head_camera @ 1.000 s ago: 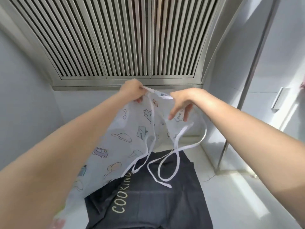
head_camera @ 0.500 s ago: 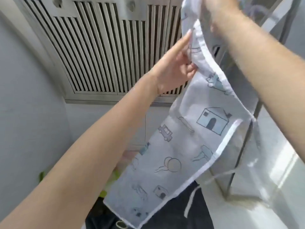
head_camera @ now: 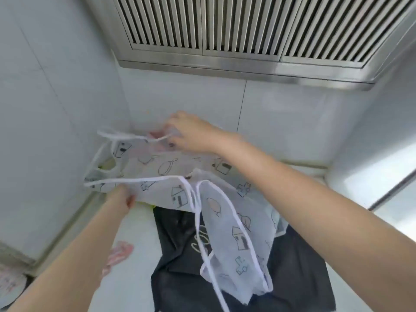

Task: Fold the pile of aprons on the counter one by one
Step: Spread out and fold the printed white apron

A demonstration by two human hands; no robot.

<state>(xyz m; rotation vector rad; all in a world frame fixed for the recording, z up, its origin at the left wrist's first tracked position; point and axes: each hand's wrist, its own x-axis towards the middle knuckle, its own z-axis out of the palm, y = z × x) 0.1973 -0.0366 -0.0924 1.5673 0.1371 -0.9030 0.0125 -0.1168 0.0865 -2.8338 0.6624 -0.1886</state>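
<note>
Fabric of the white printed apron (head_camera: 171, 176) stretches in the air between both hands, its long axis running from the far left corner of the counter (head_camera: 137, 262) across and down toward the near right; the upper part lies roughly level from left to right, and the lower part droops over the dark apron (head_camera: 299, 264) lying flat on the counter; white ties (head_camera: 198, 224) dangle in loops from its middle, and another tie runs out to the left near the wall; the left hand (head_camera: 121, 198) pinches the near hemmed edge of the printed apron, fingers curled under the cloth; the right hand (head_camera: 191, 134) reaches over the far edge with its grip closed on the fabric and a tie, though motion blur hides the fingertips; the dark apron points its length away from the viewer, pale lettering partly covered by the hanging cloth; a bit of yellow-green cloth (head_camera: 150, 207) peeks out just beyond it, and a pink striped piece (head_camera: 117, 255) lies on the counter near the left forearm; the counter is pale and smooth, boxed in by light tiled walls on the left and behind; a stainless slatted hood (head_camera: 236, 25) hangs overhead; bright light falls across the right side.
</note>
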